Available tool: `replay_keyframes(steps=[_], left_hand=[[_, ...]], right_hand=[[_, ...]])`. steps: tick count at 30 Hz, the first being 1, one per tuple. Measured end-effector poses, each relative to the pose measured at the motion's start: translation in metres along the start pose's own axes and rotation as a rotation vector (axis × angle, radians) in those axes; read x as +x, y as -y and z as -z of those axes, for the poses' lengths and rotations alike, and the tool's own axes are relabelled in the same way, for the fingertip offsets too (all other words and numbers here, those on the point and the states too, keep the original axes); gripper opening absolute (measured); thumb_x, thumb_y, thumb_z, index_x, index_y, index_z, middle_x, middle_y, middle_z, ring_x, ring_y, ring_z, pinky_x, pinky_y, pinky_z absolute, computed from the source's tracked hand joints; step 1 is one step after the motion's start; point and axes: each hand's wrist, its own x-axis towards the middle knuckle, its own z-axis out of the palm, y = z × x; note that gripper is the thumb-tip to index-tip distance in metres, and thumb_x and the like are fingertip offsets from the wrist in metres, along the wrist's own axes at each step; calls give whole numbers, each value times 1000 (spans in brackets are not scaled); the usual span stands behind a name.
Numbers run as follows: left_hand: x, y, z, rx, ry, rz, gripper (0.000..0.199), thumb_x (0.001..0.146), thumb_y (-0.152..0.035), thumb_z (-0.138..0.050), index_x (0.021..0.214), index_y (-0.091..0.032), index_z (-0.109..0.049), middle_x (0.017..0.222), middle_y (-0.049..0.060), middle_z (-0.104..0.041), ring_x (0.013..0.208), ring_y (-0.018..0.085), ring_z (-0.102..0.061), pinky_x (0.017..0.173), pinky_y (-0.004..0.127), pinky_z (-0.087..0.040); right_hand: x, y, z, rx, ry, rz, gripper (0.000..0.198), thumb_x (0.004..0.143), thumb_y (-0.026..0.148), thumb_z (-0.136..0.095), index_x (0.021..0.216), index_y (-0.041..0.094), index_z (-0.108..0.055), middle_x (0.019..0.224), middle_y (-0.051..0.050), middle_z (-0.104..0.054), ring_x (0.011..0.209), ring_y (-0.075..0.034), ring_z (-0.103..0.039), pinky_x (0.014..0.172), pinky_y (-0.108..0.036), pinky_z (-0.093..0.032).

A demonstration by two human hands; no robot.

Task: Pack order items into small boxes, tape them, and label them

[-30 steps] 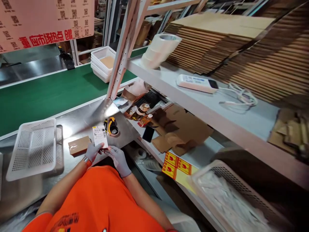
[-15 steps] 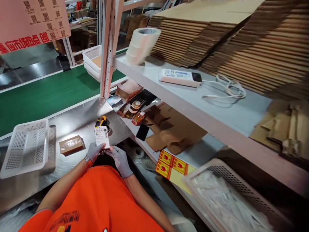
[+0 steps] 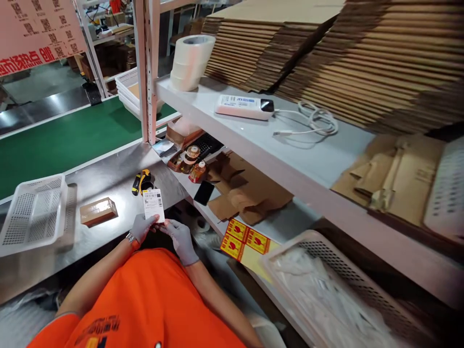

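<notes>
My left hand (image 3: 144,227), in a thin grey glove with bare fingertips, pinches the lower edge of a white shipping label (image 3: 153,203) printed with barcodes. From the other side my right hand (image 3: 180,238), gloved alike, has its thumb and finger closed at the label's bottom right corner. Just beyond the label, a yellow-and-black tape dispenser (image 3: 142,181) lies on the metal bench. To the left rests a small brown carton (image 3: 97,211) wrapped with clear tape.
A white perforated basket (image 3: 54,232) stands at the bench's left. Behind runs a green conveyor belt (image 3: 72,137). A shelf (image 3: 246,137) at the right carries tape rolls (image 3: 191,63), a white cabled device (image 3: 243,107) and flattened cardboard (image 3: 380,63). Below are fragile stickers (image 3: 246,238) and a plastic-filled basket (image 3: 268,261).
My view has turned slightly to the right, so the shelf and bench things sit further left. Both hands still hold the label, hardly moved against my body.
</notes>
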Motion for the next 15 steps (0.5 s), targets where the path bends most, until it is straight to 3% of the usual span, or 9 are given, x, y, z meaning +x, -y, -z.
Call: replay_keyframes(steps=[3, 5, 8, 10, 13, 15], left_hand=[[-6, 5, -7, 71, 20, 54, 46, 75, -48, -95, 96, -10, -83, 85, 14, -81, 64, 19, -70, 56, 28, -53], [-12, 7, -11, 207, -23, 20, 42, 74, -41, -96, 101, -12, -83, 93, 14, -82, 76, 23, -74, 65, 31, -58], [-23, 8, -15, 438, -156, -204, 46, 71, -29, -95, 114, -17, -84, 120, 15, -81, 110, 30, -76, 93, 38, -61], [-29, 6, -19, 525, -90, -378, 34, 79, -30, -88, 111, -20, -85, 128, 14, -79, 123, 30, -73, 108, 40, -57], [-34, 4, -25, 584, 126, -433, 16, 91, -36, -76, 90, -23, -84, 106, 10, -82, 107, 26, -75, 106, 39, -57], [-33, 5, -27, 608, 138, -344, 20, 89, -39, -74, 80, -23, -81, 90, 7, -80, 91, 24, -73, 96, 38, -58]], right_hand=[[-2, -7, 13, -51, -22, 37, 54, 73, 67, -95, 101, 20, -92, 115, -10, -86, 106, -28, -77, 100, -45, -62], [-2, -13, 22, -70, -59, 59, 52, 72, 65, -96, 98, 20, -91, 118, -10, -85, 107, -26, -74, 99, -41, -60], [-2, -23, 33, -70, -135, 55, 47, 71, 63, -95, 89, 20, -88, 110, -7, -82, 97, -22, -71, 90, -36, -58], [-3, -29, 38, -78, -143, 57, 44, 73, 61, -93, 87, 21, -87, 103, -6, -81, 91, -21, -69, 84, -34, -57], [-6, -34, 42, -143, -96, 122, 34, 79, 55, -89, 85, 22, -87, 99, -5, -80, 91, -20, -68, 84, -32, -56], [-10, -35, 46, -197, -64, 158, 29, 82, 51, -87, 80, 22, -85, 96, -4, -79, 90, -20, -68, 83, -31, -56]])
